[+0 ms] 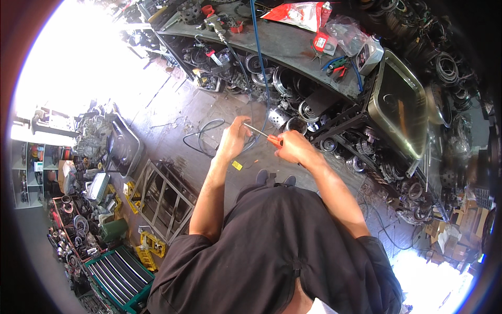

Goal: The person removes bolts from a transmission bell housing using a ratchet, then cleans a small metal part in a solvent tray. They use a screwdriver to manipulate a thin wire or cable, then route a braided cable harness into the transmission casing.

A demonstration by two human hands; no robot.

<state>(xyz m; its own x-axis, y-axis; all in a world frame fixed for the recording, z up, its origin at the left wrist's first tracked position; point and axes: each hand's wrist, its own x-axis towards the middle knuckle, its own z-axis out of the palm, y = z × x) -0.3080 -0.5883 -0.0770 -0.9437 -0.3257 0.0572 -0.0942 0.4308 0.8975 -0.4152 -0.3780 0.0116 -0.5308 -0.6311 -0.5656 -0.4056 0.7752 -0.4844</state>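
A screwdriver [257, 130] with an orange-red handle and a long metal shaft is held in front of my body, above the floor. My right hand [295, 147] is closed around the handle, and the shaft points up and to the left. At the tip end, my left hand [235, 137] has its fingers curled in against the shaft; whether a small part is also between them is hidden. Beneath my hands, a dark cable [201, 137] lies looped on the floor, with a small yellow piece [237, 165] beside my left wrist.
A metal workbench [293, 57] spans the far side, gears stacked beneath. On it lie an air tool [215, 25], red-handled pliers [340, 71] and a grey bottle [369, 54]. A metal pan [400, 104] stands right. A blue hose [260, 52] hangs ahead; a metal frame [166, 201] lies left.
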